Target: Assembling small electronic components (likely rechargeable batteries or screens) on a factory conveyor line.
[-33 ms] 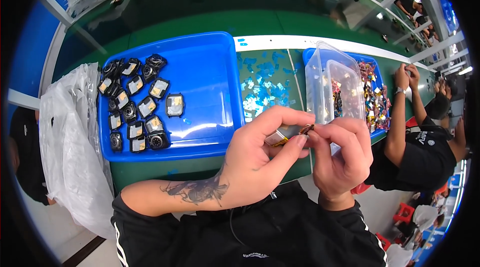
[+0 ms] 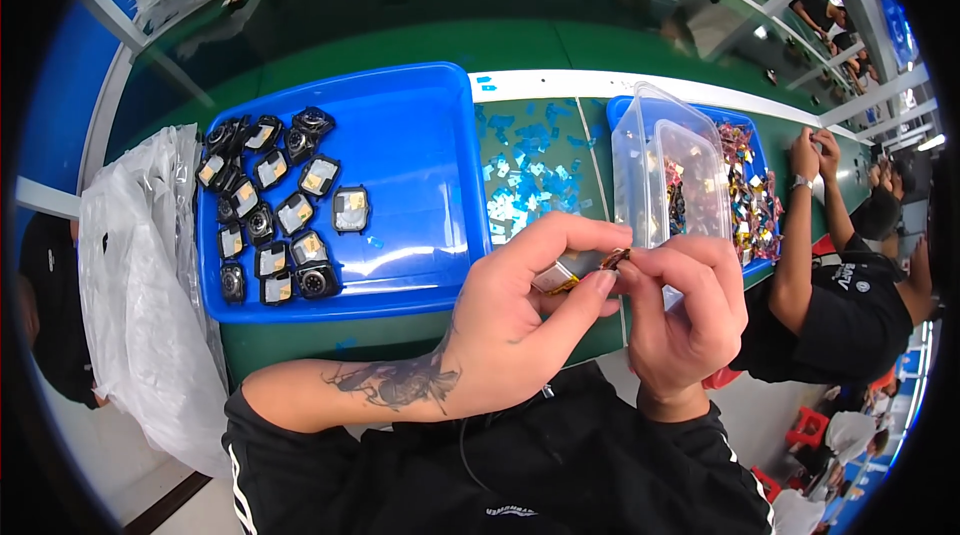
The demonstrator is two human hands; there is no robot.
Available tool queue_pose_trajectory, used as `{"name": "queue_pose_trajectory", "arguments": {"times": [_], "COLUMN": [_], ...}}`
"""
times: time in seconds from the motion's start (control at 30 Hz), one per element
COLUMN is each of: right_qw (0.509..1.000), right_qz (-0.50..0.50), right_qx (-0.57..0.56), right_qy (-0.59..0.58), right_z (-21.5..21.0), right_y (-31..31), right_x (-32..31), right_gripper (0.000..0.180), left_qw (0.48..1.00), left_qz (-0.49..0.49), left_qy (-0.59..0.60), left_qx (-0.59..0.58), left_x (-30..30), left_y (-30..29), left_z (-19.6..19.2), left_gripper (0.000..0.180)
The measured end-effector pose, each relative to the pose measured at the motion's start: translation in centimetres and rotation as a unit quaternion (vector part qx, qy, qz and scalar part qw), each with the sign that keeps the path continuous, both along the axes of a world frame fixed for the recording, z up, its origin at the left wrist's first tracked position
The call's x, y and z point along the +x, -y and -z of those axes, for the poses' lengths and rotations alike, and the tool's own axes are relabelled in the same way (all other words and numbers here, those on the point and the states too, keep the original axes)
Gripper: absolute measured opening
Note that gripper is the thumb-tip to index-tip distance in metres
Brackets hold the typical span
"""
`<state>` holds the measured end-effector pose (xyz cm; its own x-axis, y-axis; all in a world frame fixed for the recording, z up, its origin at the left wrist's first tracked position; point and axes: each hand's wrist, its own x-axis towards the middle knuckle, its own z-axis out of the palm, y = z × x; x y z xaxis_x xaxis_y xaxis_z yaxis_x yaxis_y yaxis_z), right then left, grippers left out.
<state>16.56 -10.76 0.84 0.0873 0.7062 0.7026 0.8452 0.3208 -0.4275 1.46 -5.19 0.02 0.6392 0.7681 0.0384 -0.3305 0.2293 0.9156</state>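
My left hand [image 2: 530, 300] holds a small flat silver battery [image 2: 556, 277] with yellow tape along its edge, gripped between thumb and fingers. At the battery's dark end, my right hand [image 2: 690, 310] pinches with thumb and forefinger, its tips meeting those of the left. The fingers partly cover that end, so its fine parts cannot be made out. Both hands are above the near edge of the green bench, in front of a clear plastic tub [image 2: 640, 165].
To the left, a blue tray [image 2: 410, 165] holds several black watch cases [image 2: 350, 210]. Blue film pieces [image 2: 530, 185] litter the bench beside it. Another blue tray [image 2: 768, 170] at right carries many small coloured parts. A plastic bag [image 2: 145, 285] hangs at far left; a co-worker [image 2: 830, 285] is at right.
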Motion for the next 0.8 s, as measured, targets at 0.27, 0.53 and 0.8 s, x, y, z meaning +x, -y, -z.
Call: {"name": "queue_pose_trajectory", "arguments": {"times": [0.27,0.53,0.8], "right_qw": [0.999,0.999,1.000], "right_qz": [-0.005,0.001,0.001], "right_qx": [0.011,0.014,0.012], "right_qy": [0.039,0.037,0.007], "right_z": [-0.23,0.19,0.15], "right_y": [-0.19,-0.60,-0.57], "right_x": [-0.08,0.13,0.04], "right_gripper": [0.029,0.027,0.026], "left_qw": [1.000,0.999,1.000], "left_qz": [-0.001,0.002,0.002], "left_qy": [-0.011,0.023,0.019], "left_qx": [-0.007,-0.026,-0.021], "left_x": [-0.01,0.22,0.08], "left_y": [-0.23,0.07,0.17], "left_z": [0.37,0.59,0.41], "left_gripper": [0.026,0.027,0.027]}}
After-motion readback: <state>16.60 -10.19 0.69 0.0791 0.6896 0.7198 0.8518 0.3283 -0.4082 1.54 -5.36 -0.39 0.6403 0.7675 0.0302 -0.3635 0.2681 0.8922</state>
